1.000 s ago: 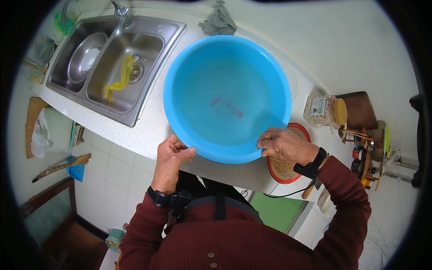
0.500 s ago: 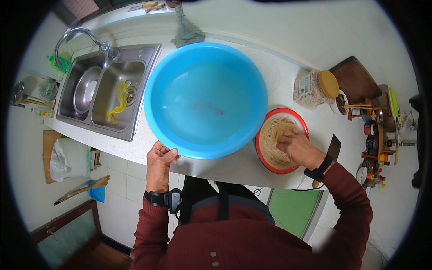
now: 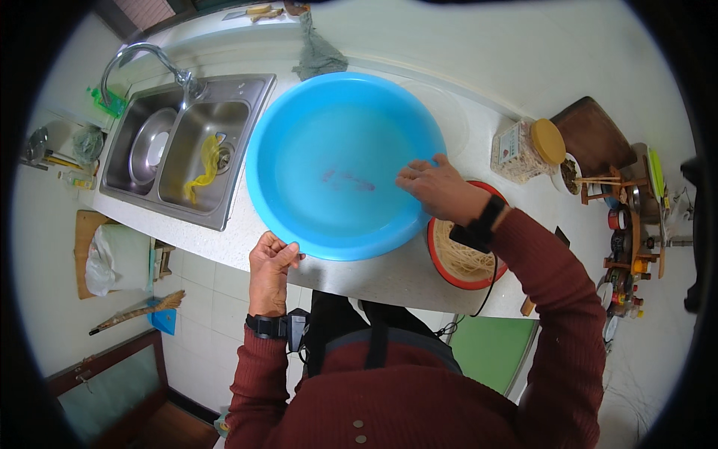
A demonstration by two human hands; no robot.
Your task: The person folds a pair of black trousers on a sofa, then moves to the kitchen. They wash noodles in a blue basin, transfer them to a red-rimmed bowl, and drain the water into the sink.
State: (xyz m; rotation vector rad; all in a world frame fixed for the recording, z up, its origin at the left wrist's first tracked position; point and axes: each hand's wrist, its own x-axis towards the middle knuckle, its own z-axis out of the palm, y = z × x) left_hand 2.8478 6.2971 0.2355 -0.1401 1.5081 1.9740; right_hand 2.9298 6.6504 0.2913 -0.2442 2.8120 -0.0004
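A large blue basin (image 3: 351,224) of cloudy water, with a few reddish spots showing in the middle, stands on the white counter. My left hand (image 3: 273,262) is closed on its near left rim, thumb on top. Over the basin's right rim reaches my right hand (image 3: 430,185), fingers bent and pointing inward above the water. Whatever those fingers hold, if anything, is hidden beneath the hand. Below my right wrist sits a red-rimmed bowl (image 3: 479,285) of pale, thin noodles (image 3: 461,256), partly covered by the forearm.
At left a double steel sink (image 3: 217,213) holds a metal bowl and a yellow net bag (image 3: 202,172). A jar with a yellow lid (image 3: 548,142) stands far right, beside a small dish. A wooden-handled knife (image 3: 528,305) lies right of the noodles. A grey cloth (image 3: 320,54) hangs behind the basin.
My right hand has left the noodles and moved left and up to the basin's right side. My left hand stays on the rim. The whole view has shifted slightly.
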